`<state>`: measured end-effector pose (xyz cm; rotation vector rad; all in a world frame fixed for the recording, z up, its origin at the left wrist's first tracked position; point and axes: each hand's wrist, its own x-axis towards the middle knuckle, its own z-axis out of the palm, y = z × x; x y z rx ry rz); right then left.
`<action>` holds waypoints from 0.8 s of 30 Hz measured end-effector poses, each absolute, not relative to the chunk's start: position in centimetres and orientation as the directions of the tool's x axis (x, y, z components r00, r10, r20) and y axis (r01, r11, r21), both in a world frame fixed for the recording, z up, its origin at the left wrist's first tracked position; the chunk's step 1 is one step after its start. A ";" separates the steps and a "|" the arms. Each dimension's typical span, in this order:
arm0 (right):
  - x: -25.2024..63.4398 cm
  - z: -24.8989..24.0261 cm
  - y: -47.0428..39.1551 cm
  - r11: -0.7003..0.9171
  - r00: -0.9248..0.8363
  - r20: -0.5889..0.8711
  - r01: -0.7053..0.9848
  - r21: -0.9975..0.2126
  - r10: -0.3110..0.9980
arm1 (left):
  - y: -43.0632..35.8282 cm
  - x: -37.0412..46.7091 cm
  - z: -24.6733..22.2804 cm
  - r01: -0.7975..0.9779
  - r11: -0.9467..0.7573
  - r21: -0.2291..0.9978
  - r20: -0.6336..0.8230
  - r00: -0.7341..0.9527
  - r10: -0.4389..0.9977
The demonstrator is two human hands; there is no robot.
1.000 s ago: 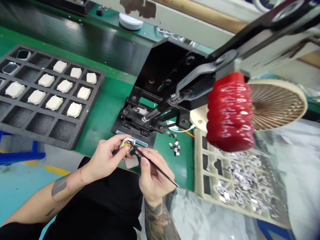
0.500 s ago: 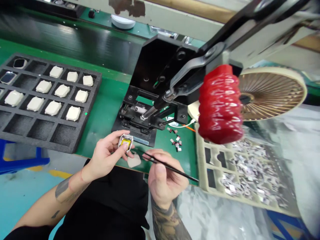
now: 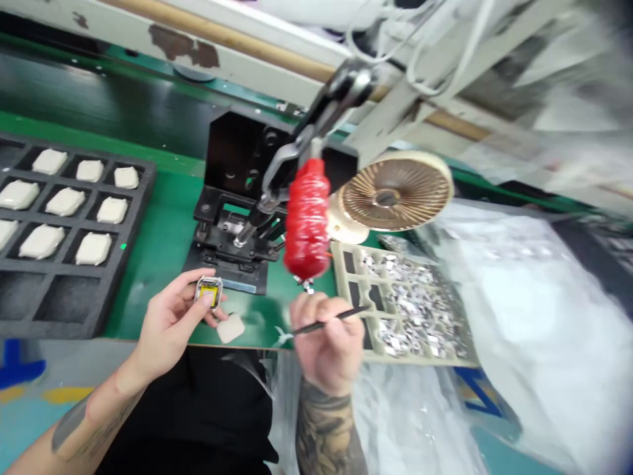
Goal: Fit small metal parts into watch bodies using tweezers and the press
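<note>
My left hand is closed on a small open watch case, its thumb resting by the yellow piece inside. My right hand grips dark tweezers across the fingers. At the tweezers' left tip is a blurred whitish, see-through scrap; whether the tips are closed on it I cannot make out. A pale, squarish cover lies on the green table by the left fingertips. Just beyond the left hand stands a black press with a red-wrapped handle.
To the left, a dark foam tray holds several off-white watch-shaped pieces in its pockets. On the right, a beige compartment tray holds many small silvery parts. A round fan stands behind it, and plastic sheeting hangs at far right.
The view has swung to the right. My right hand with the tweezers has shifted away from the watch case, and a whitish scrap now shows at their tip. My left hand keeps its hold.
</note>
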<state>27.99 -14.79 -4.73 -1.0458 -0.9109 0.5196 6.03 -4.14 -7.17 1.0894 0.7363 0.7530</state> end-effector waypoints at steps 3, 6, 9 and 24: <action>33.6 -2.0 -15.9 0.467 0.435 0.483 0.152 -0.871 0.760 | -4.2 5.7 -7.4 -0.111 0.258 0.960 -0.156 0.555 0.817; 36.6 -1.4 -15.5 0.286 0.569 0.525 0.459 -0.841 0.633 | -4.2 5.6 -7.4 -0.083 0.228 0.970 -0.140 0.574 0.807; 36.2 -2.8 -14.0 0.094 0.656 0.621 0.651 -0.753 0.429 | -4.4 5.7 -7.1 -0.050 0.212 0.976 -0.147 0.563 0.813; 30.9 -7.2 -20.1 -0.049 0.203 0.345 0.913 -0.406 0.916 | -4.0 4.9 -7.3 0.154 0.029 0.988 -0.104 0.506 0.856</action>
